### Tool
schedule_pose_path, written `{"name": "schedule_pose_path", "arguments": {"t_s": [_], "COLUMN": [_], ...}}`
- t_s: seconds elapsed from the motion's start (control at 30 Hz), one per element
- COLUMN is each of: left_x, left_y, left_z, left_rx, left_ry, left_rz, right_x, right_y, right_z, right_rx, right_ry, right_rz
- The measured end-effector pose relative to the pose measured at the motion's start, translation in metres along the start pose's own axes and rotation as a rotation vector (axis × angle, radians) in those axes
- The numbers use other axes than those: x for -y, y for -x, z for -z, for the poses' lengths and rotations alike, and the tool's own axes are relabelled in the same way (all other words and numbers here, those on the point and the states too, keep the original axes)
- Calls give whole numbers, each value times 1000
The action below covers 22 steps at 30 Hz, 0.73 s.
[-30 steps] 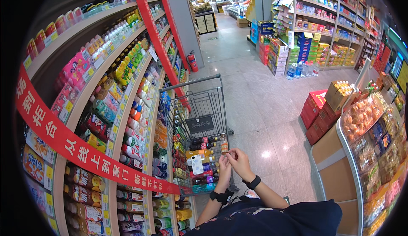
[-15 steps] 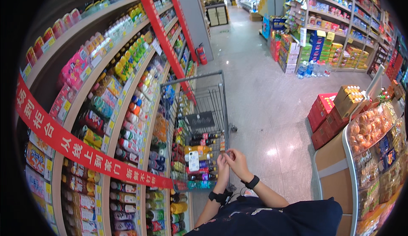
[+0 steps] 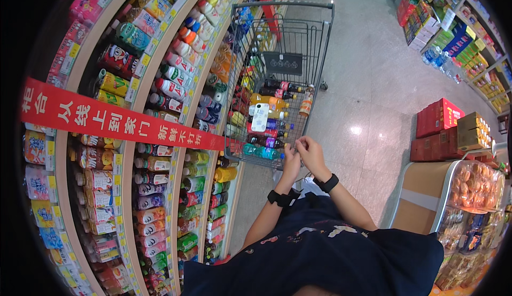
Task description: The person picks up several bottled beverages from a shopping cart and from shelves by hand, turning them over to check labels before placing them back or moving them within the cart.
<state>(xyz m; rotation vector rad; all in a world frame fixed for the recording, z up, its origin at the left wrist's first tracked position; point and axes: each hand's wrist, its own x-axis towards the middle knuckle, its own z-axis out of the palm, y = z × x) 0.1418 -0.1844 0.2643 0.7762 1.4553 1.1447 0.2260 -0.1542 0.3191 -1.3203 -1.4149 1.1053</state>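
Observation:
A wire shopping cart (image 3: 322, 40) stands in front of me in a store aisle, loaded with several drink bottles (image 3: 269, 102) and a white phone-shaped item (image 3: 260, 116). My left hand (image 3: 291, 163) and my right hand (image 3: 309, 153) meet at the cart's near rim, fingers curled together over the handle area. Whether they grip the handle or a small item is too small to tell. Each wrist wears a black band.
Curved shelves of bottled drinks (image 3: 160, 88) run along my left with a red banner (image 3: 106, 120) across them. Red boxes (image 3: 437, 120) and a bin of packaged goods (image 3: 474, 184) stand on the right. Grey tiled floor (image 3: 373, 72) stretches ahead.
My view has tipped down and closer to the cart. My hands stay together at the cart's near edge.

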Motion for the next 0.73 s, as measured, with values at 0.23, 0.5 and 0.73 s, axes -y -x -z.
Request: {"name": "schedule_pose_path", "arguments": {"t_s": [0.23,0.5,0.73], "left_x": [0,37,35], "left_y": [-37,-132,-213], "left_z": [22,103,195], "left_rx": [15,-107,-165], "left_ry": [14,-212,-538], "left_rz": [137,137,450], "right_x": [-20,-100,-178], "right_y": [-28,-72,-109], "right_z": [-28,-105,-166], "right_rx": [90,252,323], "right_ry": [32,-88,75], "right_rz": [-120,-550,-722]}}
